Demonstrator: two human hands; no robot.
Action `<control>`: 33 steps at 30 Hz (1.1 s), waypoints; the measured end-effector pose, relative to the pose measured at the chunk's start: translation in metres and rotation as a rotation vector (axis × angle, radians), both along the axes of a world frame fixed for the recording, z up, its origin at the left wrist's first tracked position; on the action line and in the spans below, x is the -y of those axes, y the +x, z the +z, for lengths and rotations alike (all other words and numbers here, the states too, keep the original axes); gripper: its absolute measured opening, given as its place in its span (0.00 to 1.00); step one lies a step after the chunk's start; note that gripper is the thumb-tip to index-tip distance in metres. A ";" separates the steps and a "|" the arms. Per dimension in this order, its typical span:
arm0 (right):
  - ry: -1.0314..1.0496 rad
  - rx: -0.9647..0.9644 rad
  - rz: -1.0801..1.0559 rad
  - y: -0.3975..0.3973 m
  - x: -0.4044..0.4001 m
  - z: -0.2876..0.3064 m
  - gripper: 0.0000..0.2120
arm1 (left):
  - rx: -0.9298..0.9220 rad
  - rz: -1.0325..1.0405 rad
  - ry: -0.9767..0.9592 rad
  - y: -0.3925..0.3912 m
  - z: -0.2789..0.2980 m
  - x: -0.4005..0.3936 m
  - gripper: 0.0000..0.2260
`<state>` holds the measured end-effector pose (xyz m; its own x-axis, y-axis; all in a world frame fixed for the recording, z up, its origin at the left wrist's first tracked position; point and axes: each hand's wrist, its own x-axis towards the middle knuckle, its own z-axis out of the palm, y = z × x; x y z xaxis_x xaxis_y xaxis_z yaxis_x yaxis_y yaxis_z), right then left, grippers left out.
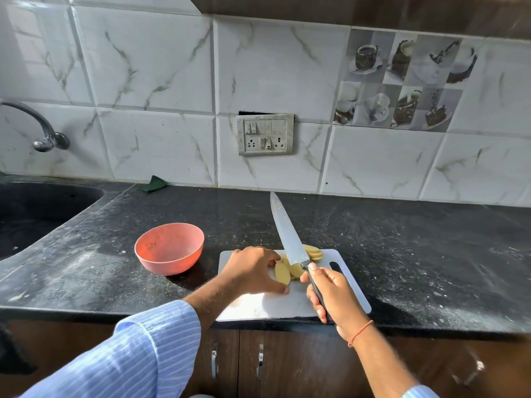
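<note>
While the left hand (253,268) pinches potato slices (282,272) and the right hand (330,294) grips the knife (284,229), the blade could nick nearby fingertips (285,290).

R hand (330,294) grips dark handle of long steel chef's knife (287,234); tip raised toward wall, heel at pale yellow potato slices (283,274). L hand (253,268) curls round slices on white plastic cutting board (273,307). Salmon-pink round bowl (169,248) just left of board, on black speckled stone counter (402,254).
</note>
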<state>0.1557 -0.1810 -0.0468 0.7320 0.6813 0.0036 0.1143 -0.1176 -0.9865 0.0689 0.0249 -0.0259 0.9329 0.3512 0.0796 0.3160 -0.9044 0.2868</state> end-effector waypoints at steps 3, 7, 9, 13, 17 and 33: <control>0.009 0.001 -0.006 -0.001 0.000 0.000 0.22 | 0.089 0.036 -0.005 0.002 -0.007 0.000 0.26; 0.007 0.005 -0.013 -0.001 0.000 0.001 0.23 | 0.232 0.042 -0.152 -0.005 -0.002 -0.006 0.18; -0.005 0.015 -0.016 -0.002 0.000 0.002 0.24 | 0.353 0.054 -0.399 -0.011 0.005 -0.016 0.15; -0.062 0.036 -0.034 -0.007 -0.003 0.004 0.23 | 0.683 0.196 -0.803 -0.023 0.021 -0.031 0.16; -0.166 0.098 -0.028 -0.024 -0.007 0.012 0.20 | 0.829 0.189 -0.901 -0.039 0.031 -0.031 0.07; -0.662 0.676 0.016 -0.116 -0.036 0.020 0.14 | 0.748 0.129 -0.621 -0.069 -0.014 -0.037 0.24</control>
<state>0.0402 -0.1450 -0.0263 0.7067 0.7068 0.0327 0.6438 -0.6231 -0.4442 0.0001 0.0620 -0.0402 0.6683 0.6263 0.4013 -0.0551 -0.4964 0.8664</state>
